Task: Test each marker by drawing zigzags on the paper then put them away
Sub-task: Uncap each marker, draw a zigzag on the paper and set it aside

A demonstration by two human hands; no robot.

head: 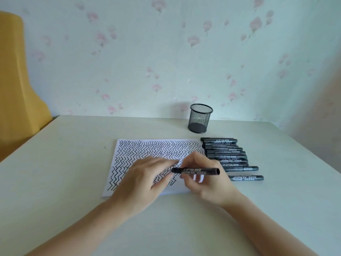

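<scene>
Marker (195, 171) (black) held level in right hand (206, 178); left hand's (145, 180) grip at its tip.

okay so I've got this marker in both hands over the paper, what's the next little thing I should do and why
Probably pull the cap off with the left hand. The marker lies level in the right hand, its tip end at the left fingers, not touching the paper. The mesh pen holder looks empty, so testing seems unfinished.
</scene>
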